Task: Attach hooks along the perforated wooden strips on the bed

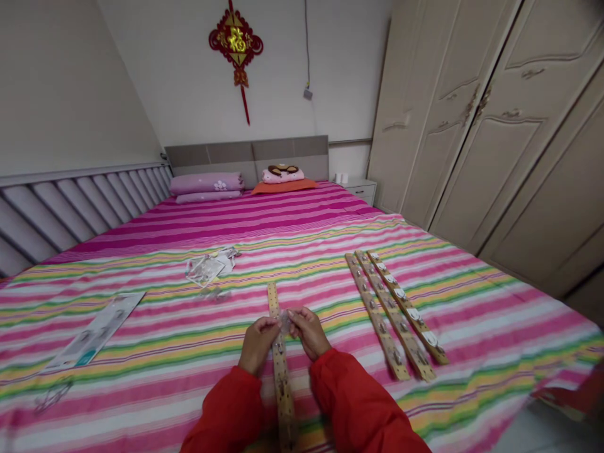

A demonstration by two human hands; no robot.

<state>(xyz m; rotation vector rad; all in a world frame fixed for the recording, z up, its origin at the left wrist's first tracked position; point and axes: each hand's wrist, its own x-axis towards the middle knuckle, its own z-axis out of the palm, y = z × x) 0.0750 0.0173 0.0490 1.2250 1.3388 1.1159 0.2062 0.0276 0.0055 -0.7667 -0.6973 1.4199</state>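
Note:
A long, narrow wooden strip (285,409) with rows of small holes lies lengthwise in front of me on the striped sheet. Metal hooks (279,347) are fixed along its nearer part. Above its far half, both my hands pinch a small clear plastic piece (284,319) between them. My left hand (257,343) grips it from the left with thumb and fingers closed. From the right, my right hand (309,332) holds its other edge, also closed. Whether the piece touches the strip is hard to tell. Red sleeves cover both my forearms.
Three more wooden strips with hooks (394,314) lie side by side at the right. At the left rest a clear package of hooks (97,330) and some loose metal hooks (54,394). A pile of clear and white scraps (212,265) lies farther back, before the folded bedding (206,184).

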